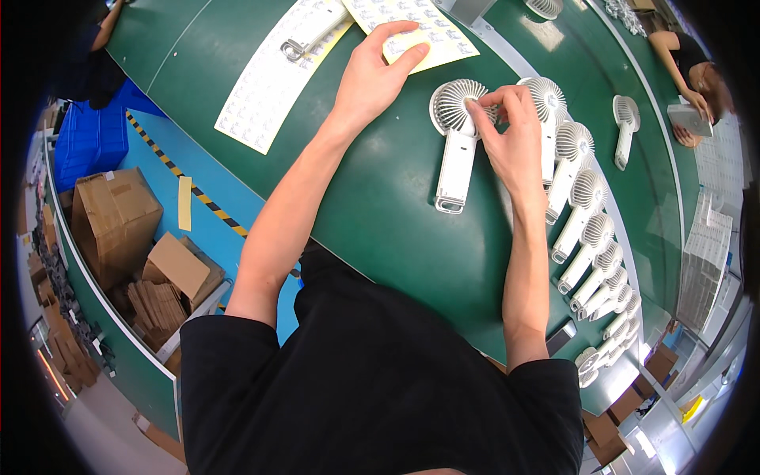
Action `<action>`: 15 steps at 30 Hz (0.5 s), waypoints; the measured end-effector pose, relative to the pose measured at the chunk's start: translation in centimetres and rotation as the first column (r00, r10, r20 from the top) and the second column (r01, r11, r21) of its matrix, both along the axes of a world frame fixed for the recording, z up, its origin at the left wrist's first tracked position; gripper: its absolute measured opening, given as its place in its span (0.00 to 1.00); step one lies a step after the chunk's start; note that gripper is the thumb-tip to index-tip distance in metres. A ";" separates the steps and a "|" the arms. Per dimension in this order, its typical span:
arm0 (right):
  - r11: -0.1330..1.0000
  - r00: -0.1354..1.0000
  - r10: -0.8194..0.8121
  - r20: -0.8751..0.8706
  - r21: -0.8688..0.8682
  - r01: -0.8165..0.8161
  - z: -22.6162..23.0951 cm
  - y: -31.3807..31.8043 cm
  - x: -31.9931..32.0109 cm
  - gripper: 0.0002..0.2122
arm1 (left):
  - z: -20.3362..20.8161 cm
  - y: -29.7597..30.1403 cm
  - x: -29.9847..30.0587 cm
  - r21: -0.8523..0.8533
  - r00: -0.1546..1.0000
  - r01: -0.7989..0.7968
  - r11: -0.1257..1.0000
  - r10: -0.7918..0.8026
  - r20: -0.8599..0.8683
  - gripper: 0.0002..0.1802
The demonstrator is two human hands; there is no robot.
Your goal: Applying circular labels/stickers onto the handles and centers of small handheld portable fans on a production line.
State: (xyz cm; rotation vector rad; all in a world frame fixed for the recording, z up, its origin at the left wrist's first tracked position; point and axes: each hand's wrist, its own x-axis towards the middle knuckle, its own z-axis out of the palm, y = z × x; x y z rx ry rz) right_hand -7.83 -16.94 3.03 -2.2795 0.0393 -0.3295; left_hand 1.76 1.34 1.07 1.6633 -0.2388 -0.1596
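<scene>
A white handheld fan [456,146] lies on the green table in front of me, its round grille away from me and its handle towards me. My right hand [511,131] is over the grille's right side, thumb and fingers pinched together near its centre. Whatever small thing they hold, if any, is too small to make out. My left hand [376,75] grips the near-left edge of a yellow-backed sticker sheet [443,47], thumb and forefinger lying over it. A longer white sticker sheet [265,95] lies to the left, with another white fan handle [317,28] with a loop end on it.
Several white fans [586,194] form a curved row along the table's right side, beside a metal strip. A dark phone-like object [561,337] lies near my right elbow. Beyond the strip are another fan [625,131] and a co-worker's hands [693,119]. Cardboard boxes [115,222] stand left.
</scene>
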 end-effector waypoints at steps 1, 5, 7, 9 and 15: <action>0.993 0.999 -0.040 0.030 -0.113 0.043 -0.1 0.1 0.0 0.11 | 0.0 0.0 0.0 0.008 1.000 0.001 1.000 -0.001 0.013 0.22; 0.989 0.987 -0.148 -0.058 -0.038 0.146 -0.4 0.3 0.2 0.16 | 0.2 0.0 0.0 0.015 1.000 0.000 1.000 0.000 0.010 0.23; 0.991 0.989 -0.136 -0.055 -0.009 0.135 -0.7 0.1 0.3 0.15 | 0.1 0.0 0.0 -0.009 0.999 0.038 0.999 -0.039 -0.033 0.25; 0.985 0.983 -0.165 -0.078 0.040 0.169 -1.1 0.1 0.7 0.13 | -0.1 -0.3 0.0 -0.005 1.000 0.020 1.000 -0.020 0.021 0.25; 0.953 0.963 -0.262 -0.061 0.141 0.268 -0.3 0.7 1.1 0.14 | -0.7 -0.3 -0.1 0.036 1.000 0.024 0.999 -0.025 0.011 0.25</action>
